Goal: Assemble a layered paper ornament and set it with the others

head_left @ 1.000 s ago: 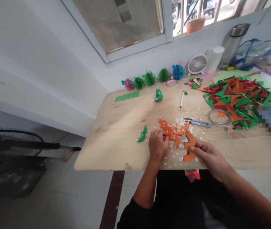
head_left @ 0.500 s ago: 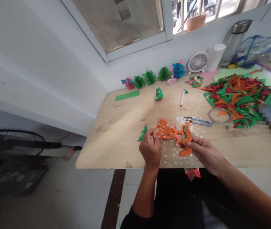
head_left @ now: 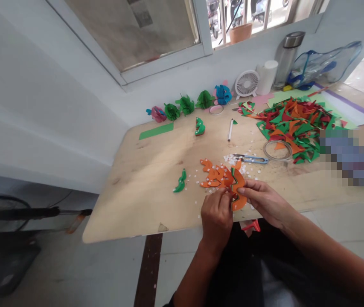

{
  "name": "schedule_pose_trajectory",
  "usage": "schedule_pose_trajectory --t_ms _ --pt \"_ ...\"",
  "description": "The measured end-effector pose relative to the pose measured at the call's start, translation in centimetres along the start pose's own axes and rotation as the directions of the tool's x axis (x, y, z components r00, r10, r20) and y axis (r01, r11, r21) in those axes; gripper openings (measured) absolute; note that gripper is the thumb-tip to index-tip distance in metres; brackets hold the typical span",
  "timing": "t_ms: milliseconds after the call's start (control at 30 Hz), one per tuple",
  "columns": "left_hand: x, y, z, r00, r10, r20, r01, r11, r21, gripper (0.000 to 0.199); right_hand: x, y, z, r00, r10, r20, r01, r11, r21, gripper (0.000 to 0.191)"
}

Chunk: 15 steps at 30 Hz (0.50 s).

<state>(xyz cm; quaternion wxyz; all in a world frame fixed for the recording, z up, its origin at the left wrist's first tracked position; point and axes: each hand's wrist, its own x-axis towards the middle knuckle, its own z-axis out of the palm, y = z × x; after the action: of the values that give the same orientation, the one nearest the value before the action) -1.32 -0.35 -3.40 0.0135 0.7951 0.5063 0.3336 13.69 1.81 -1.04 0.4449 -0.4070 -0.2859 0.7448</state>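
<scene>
My right hand (head_left: pixel 265 200) pinches a layered stack of wavy-edged orange paper cutouts (head_left: pixel 240 184), with dark green layers showing along its left edge. Against the lower left edge of that stack, the curled fingers of my left hand (head_left: pixel 217 211) are closed; their tips are partly hidden. Loose orange paper cutouts (head_left: pixel 215 175) dotted with small white squares lie on the table just beyond my hands. To the left is a small green cutout stack (head_left: pixel 179 181) with white squares on it. Many tiny white squares (head_left: pixel 229 158) are scattered around.
Blue-handled thread snips (head_left: pixel 255 160) and a tape roll (head_left: pixel 278 150) lie near a large heap of paper scraps (head_left: pixel 297 123). Farther back are a white pen (head_left: pixel 230 130), another green cutout stack (head_left: pixel 200 126), folded paper figures (head_left: pixel 186 104) and a small fan (head_left: pixel 246 84).
My left hand has moved right, from beside the loose orange cutouts to the stack in my right hand. The camera view has shifted right.
</scene>
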Motion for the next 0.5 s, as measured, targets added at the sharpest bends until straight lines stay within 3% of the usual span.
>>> schedule_pose_trajectory --t_ms 333,500 --pt "0.2 -0.4 -1.6 0.977 0.004 0.212 0.050 0.967 -0.249 0.036 -0.2 -0.2 0.1 0.999 0.019 -0.043 -0.021 0.999 -0.037 0.014" --pt "0.5 -0.5 -2.4 0.956 -0.084 0.281 0.211 0.861 -0.462 0.040 -0.4 -0.1 -0.3 0.993 0.025 -0.112 -0.028 0.999 -0.032 0.018"
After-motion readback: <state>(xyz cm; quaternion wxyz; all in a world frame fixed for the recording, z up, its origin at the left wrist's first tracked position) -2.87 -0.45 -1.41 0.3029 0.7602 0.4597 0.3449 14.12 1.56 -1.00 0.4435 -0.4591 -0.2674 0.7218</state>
